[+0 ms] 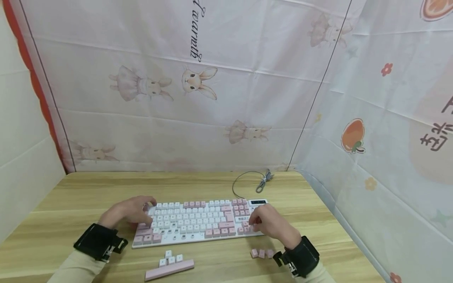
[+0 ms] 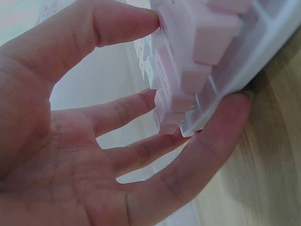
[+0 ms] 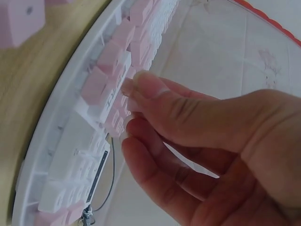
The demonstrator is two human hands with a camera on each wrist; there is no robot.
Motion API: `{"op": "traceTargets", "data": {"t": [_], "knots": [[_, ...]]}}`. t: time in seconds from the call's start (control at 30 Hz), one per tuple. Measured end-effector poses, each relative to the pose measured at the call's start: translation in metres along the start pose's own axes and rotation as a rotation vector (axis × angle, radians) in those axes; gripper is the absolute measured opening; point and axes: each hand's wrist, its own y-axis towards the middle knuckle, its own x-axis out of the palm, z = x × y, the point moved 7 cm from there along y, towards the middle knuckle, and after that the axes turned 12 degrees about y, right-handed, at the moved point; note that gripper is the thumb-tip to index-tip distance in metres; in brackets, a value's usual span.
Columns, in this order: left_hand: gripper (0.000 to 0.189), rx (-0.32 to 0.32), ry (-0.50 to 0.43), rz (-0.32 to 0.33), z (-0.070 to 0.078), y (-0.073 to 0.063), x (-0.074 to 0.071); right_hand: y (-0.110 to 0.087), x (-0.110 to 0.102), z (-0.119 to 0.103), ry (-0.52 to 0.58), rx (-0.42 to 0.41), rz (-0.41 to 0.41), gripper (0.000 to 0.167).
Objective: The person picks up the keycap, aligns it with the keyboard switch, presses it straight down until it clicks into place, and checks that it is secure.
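Observation:
A white and pink keyboard [image 1: 192,220] lies on the table, with bare switch spots along its lower rows. My left hand [image 1: 132,210] holds its left end; in the left wrist view the thumb [image 2: 136,21] rests against pink keycaps [image 2: 214,37] and another finger touches the board's edge. Over the right part of the keyboard, my right hand [image 1: 269,222] pinches a small pale pink keycap [image 3: 135,104] between thumb and fingers, close to the arrow keys. The fingertips partly hide this keycap.
A long pink spacebar [image 1: 170,270] and several loose white keycaps [image 1: 171,260] lie in front of the keyboard. Three pink keycaps [image 1: 262,253] sit near the right wrist. Behind the keyboard lies a bundled grey cable [image 1: 262,184]. Printed cloth [image 1: 212,157] hangs behind the wooden table [image 1: 141,182].

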Motion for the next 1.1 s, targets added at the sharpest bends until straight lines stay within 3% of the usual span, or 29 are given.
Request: {"op": "traceTargets", "data": {"t": [0.73, 1.1], "knots": [[0.066, 0.027, 0.02, 0.01, 0.001, -0.001, -0.003, 0.014, -0.018, 0.017, -0.018, -0.014, 0.012, 0.015], [0.068, 0.005, 0.0, -0.006, -0.001, 0.001, 0.001, 0.018, -0.023, 0.026, -0.036, -0.016, 0.023, 0.015]]}}
